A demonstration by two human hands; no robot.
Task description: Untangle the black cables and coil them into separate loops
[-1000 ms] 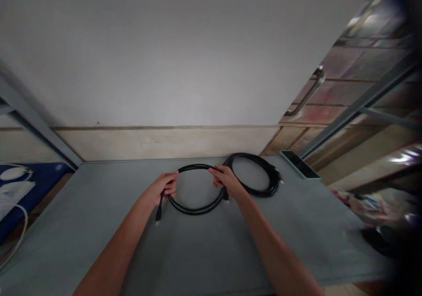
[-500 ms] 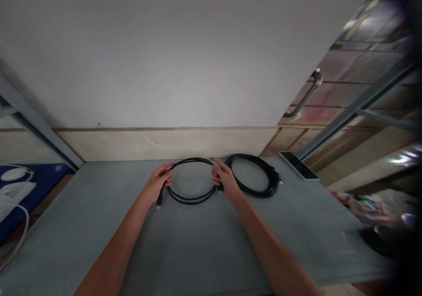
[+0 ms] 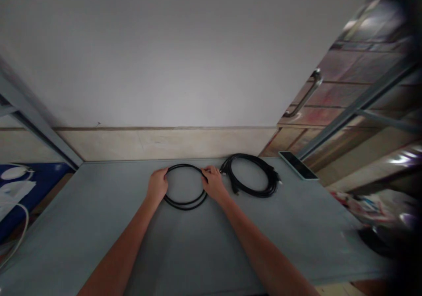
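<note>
A black cable point(image 3: 186, 207) is wound into a loose ring of a few turns on the grey tabletop point(image 3: 184, 252). My left hand point(image 3: 157, 185) is closed round the ring's left side. On the opposite side my right hand point(image 3: 213, 182) grips the same cable, fingers curled over it. The plug I saw below the left hand is now hidden. Just right of my right hand lies a thicker coil of black cable point(image 3: 260, 194), with connector ends showing at its left and right sides.
A phone-like flat device point(image 3: 299, 165) with a pale edge lies at the table's back right. Behind stands a white wall point(image 3: 178, 67). Grey metal posts point(image 3: 42, 129) rise at both sides. A blue surface point(image 3: 36, 195) with white items is at left.
Both hands have come slightly left and toward me with the cable ring, which now appears lower, against the tabletop. The other coil's left-hand connectors have come into view.
</note>
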